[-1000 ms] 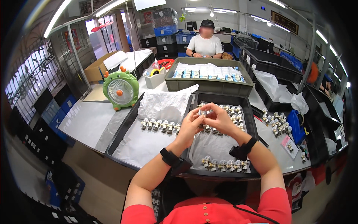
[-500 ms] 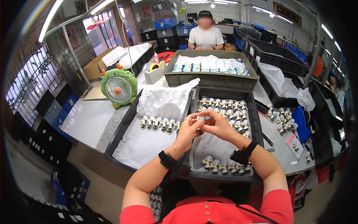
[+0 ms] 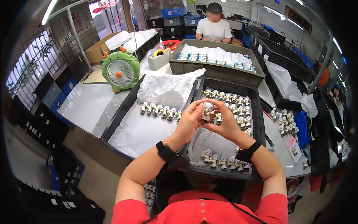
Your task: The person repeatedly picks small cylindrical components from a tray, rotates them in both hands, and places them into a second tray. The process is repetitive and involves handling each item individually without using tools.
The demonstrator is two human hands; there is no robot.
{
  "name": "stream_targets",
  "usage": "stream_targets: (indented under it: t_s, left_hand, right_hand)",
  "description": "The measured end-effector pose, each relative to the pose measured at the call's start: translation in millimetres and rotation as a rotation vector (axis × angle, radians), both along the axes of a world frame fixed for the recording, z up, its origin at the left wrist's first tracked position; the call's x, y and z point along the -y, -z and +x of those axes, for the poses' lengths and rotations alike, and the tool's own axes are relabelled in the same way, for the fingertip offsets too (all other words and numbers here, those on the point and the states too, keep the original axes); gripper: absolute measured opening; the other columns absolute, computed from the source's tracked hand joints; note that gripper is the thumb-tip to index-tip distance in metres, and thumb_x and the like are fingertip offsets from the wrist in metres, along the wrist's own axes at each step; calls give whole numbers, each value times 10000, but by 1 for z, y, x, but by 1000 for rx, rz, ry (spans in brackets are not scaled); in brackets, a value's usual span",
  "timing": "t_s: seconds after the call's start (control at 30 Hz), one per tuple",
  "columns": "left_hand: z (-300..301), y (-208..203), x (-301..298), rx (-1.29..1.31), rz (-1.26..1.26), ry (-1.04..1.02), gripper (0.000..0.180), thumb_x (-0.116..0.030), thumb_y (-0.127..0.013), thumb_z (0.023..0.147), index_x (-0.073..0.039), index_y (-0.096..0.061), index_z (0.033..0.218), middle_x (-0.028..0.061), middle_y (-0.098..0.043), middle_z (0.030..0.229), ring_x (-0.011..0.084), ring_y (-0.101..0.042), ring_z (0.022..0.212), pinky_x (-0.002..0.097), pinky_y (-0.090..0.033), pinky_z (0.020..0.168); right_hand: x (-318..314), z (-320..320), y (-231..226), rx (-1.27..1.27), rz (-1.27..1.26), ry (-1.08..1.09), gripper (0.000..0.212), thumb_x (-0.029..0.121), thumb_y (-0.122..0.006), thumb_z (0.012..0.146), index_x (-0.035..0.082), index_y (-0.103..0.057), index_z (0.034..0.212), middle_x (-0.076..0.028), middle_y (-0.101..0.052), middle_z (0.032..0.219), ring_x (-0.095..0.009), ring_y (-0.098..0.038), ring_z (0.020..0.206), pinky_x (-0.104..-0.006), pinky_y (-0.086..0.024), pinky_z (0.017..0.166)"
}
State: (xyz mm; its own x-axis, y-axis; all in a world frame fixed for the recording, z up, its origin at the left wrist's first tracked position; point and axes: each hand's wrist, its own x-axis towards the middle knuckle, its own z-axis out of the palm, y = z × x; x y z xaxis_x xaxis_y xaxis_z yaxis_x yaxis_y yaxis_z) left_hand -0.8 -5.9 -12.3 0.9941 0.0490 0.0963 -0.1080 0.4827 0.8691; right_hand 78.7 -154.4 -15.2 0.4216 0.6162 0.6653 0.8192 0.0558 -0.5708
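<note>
A small figurine [image 3: 207, 112] with a pale rounded head and a white-and-gold body is held upright between my two hands, over the right black tray [image 3: 260, 123]. My left hand [image 3: 189, 121] grips it from the left with thumb and fingers. From the other side, my right hand [image 3: 228, 125] curls round it, fingertips at its head and thumb low. Similar figurines stand in rows [image 3: 241, 112] at the back of this tray, partly behind my right hand, and in a front row [image 3: 223, 163]. To the left, a paper-lined black tray [image 3: 118, 120] holds one row of figurines [image 3: 159, 112].
A green fan [image 3: 120, 71] stands at the left, beside a tape dispenser [image 3: 159, 59]. Beyond my trays sits an olive crate [image 3: 220, 71] of blue-and-white figurines, with a person [image 3: 214, 28] behind it. Loose figurines [image 3: 286, 121] and a blue container [image 3: 302, 128] lie at the right.
The figurine has turned in my fingers, so its head and body now show where they were mostly covered. My right hand has opened wider around it. The view has shifted slightly.
</note>
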Motion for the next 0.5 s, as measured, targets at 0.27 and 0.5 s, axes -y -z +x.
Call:
stream_targets:
  t_s: [0.27,0.5]
  left_hand:
    - [1,-6,3,32,47,-14,379,-296,-390,979,-57,-410,1272,101,-554,1159,227,-602,1015,326,-516,785]
    - [0,-7,4,39,140,-48,378,-260,-498,941,-73,-422,1262,91,-561,1153,211,-606,1004,315,-512,786]
  right_hand:
    - [4,13,1,66,-6,-20,764,115,-810,603,95,-446,1275,-83,-525,1182,-203,-549,984,-304,-472,806]
    - [2,12,2,30,5,-56,755,116,-797,621,109,-442,1287,-77,-543,1092,-202,-545,904,-302,-478,767]
